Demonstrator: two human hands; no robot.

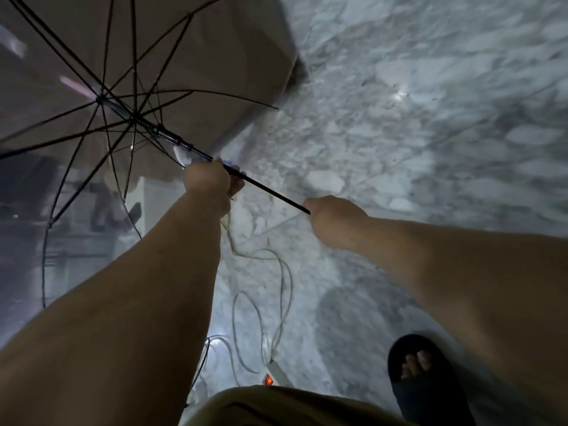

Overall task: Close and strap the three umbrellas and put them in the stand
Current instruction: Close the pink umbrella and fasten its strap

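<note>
The floor (430, 118) is pale veined marble, dimly lit, with loose white cables (261, 302) trailing near the person's feet towards a power strip (272, 378) showing a lit red switch; a dark slipper (421, 382) stands at near right. A transparent umbrella (92, 72) occupies the far left, canopy fully open, black ribs spread from the hub, its shaft (270, 192) slanting down to the right. The left hand (209, 182) is closed around the shaft just below the runner, fingers curled tight on the rod, apparently placed to draw the runner down and collapse the canopy. The right hand (332, 216) is fisted at the shaft's lower end, seemingly over the handle, which is hidden; it appears to steady the umbrella against the pull. Individual fingertips on that hand cannot be made out. No stand and no other umbrella are visible. In my judgement, closing of this umbrella is only starting; strapping and stowing remain.
</note>
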